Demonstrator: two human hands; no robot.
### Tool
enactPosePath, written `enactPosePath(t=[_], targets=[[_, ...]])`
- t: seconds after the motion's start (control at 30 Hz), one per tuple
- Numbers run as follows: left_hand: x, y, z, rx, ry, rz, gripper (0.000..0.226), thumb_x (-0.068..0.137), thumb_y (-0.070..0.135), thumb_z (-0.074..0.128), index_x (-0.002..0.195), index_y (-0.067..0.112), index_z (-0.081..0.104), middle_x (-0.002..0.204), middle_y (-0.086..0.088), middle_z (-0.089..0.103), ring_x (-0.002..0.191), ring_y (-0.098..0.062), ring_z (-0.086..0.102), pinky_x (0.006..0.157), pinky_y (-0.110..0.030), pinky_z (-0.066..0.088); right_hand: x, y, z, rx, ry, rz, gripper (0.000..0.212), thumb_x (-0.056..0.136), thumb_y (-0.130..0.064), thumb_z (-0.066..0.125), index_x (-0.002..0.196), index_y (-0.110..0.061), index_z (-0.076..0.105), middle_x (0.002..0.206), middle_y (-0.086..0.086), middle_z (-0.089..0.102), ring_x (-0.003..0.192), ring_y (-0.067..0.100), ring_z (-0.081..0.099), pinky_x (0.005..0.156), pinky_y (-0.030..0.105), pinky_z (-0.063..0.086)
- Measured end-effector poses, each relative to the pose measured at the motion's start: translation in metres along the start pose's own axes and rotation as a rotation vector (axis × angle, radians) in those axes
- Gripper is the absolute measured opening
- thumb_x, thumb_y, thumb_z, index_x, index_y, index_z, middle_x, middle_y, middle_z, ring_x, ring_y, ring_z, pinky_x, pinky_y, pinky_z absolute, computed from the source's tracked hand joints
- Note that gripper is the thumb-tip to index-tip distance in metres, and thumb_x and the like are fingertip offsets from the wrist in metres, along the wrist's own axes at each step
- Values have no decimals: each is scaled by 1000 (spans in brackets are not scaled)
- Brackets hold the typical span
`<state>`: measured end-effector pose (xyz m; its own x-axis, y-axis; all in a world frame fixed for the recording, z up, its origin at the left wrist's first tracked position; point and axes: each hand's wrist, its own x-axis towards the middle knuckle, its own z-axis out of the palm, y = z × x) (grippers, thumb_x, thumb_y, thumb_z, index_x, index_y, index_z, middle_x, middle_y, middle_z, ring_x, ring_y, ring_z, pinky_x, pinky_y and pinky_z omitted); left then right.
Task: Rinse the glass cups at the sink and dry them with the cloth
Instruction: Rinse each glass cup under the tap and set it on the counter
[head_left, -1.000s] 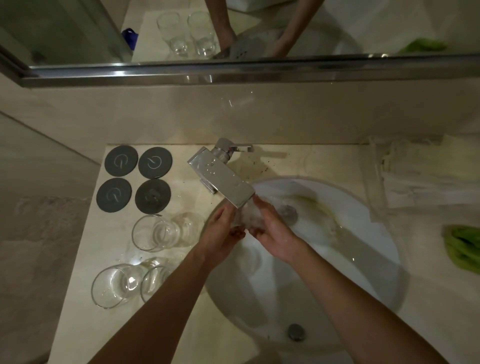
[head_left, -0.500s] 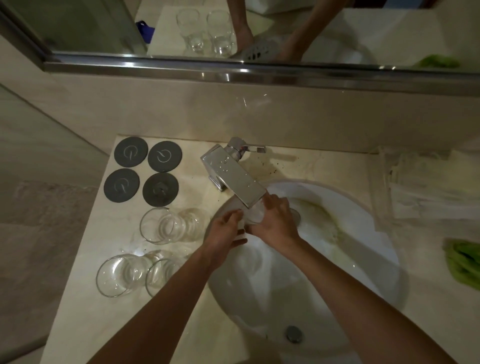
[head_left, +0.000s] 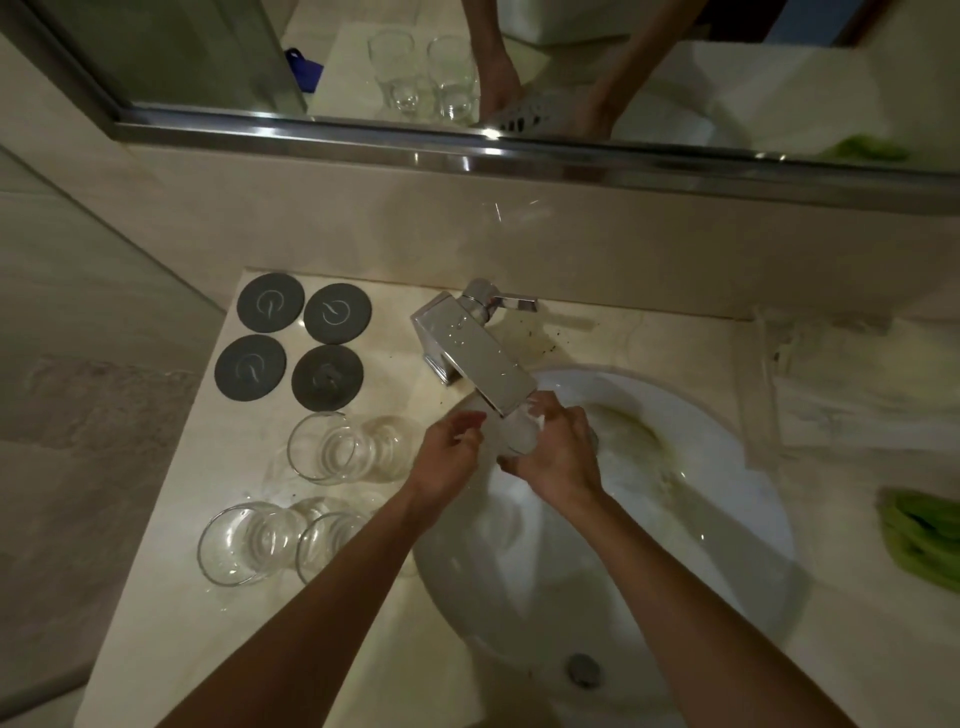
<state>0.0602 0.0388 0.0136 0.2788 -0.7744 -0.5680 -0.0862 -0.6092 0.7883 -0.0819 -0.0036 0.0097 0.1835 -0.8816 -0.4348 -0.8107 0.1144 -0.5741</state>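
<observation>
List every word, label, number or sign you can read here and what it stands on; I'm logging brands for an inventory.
No readable words, brands or numbers.
Four round dark grey coasters: each bears a pale curved emblem, a sign rather than letters; the front right one is blurred.
Square chrome faucet: no marking visible.
Clear glass cups on the counter: unmarked.
</observation>
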Motion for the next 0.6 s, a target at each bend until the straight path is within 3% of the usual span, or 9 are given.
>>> enactPosePath(t=[0.13, 0.23, 0.3, 0.37, 0.5, 0.6], targets=[[-2, -1, -2, 87, -6, 66, 32, 96, 4, 46, 125, 9, 60, 121, -6, 65, 105, -18, 64, 90, -35, 55, -3, 2, 7, 28, -50, -11, 69, 64, -37, 91, 116, -35, 46, 119, -3, 48, 105, 14, 50, 79, 20, 40], [-6, -3, -5, 118, 3, 92, 34, 95, 4, 47, 126, 9, 59, 123, -4, 63, 105, -18, 62, 94, -36, 54, -1, 6, 8, 49, 11, 25, 70, 67, -34, 90, 122, -32, 49, 123, -1, 49, 118, 19, 48, 80, 19, 37], [-10, -6, -7, 232, -18, 171, 35, 95, 5, 48, 129, 9, 57, 127, -2, 60, 105, -16, 60, 89, -20, 51, -2, 1, 10, 47, -20, 32, 74, 65, -37, 91, 125, -32, 48, 120, -1, 49, 114, 20, 48, 83, 23, 38], [-13, -6, -8, 294, -23, 215, 37, 95, 4, 50, 132, 9, 54, 128, 0, 58, 101, -13, 58, 78, -8, 46, -1, 1, 14, 109, -18, 45, 73, 56, -40, 94, 113, -39, 48, 111, -10, 54, 109, 18, 54, 84, 30, 49], [-18, -6, -11, 347, -21, 250, 41, 95, 5, 51, 136, 12, 49, 135, -1, 53, 107, -13, 53, 86, -20, 42, 0, 5, 17, 77, -24, 77, 76, 64, -35, 92, 124, -35, 46, 120, -5, 46, 104, 11, 43, 86, 26, 44], [-19, -8, -13, 398, -37, 277, 44, 95, 4, 52, 137, 15, 49, 137, 0, 51, 109, -12, 50, 87, -21, 42, -1, 5, 18, 97, -10, 66, 75, 57, -43, 92, 114, -40, 44, 116, -9, 55, 112, 16, 52, 86, 30, 49]])
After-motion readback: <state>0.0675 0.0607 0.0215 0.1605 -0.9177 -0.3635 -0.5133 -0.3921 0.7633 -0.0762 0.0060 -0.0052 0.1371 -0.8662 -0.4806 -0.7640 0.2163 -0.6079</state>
